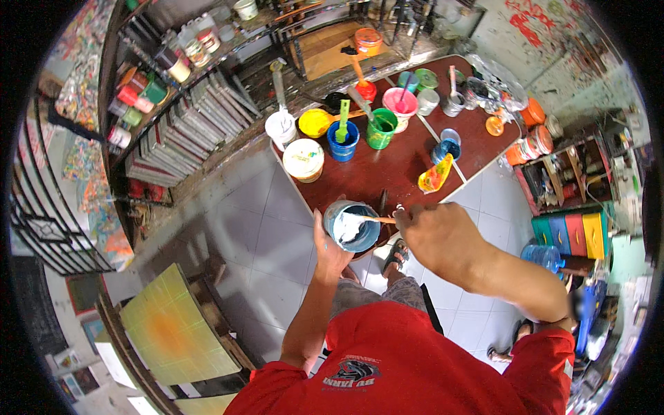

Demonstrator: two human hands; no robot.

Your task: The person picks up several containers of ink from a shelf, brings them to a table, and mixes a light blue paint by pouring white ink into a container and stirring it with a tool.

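Observation:
Tilted toward me, a small round tub (pixel 371 237) holds white paint over a blue-grey coating. My left hand (pixel 332 250) is wrapped round its left side, near the front edge of the table. The right hand (pixel 439 238) grips the end of a thin orange-brown stirring stick (pixel 379 220), whose other end reaches into the white paint. Just beyond the tub, the dark red table (pixel 346 185) bears a white lidded tub (pixel 303 159), a blue paint pot (pixel 343 145) with a green spatula (pixel 344 117) in it, and a green paint pot (pixel 382 130).
More pots, yellow (pixel 313 123), pink (pixel 401 102) and white (pixel 280 129), stand farther back. A yellow-orange stained container (pixel 434 177) is near the table's right edge. Shelving (pixel 207 90) is at left, a yellow panel (pixel 176 325) lower left, and a water jug (pixel 543 257) at right.

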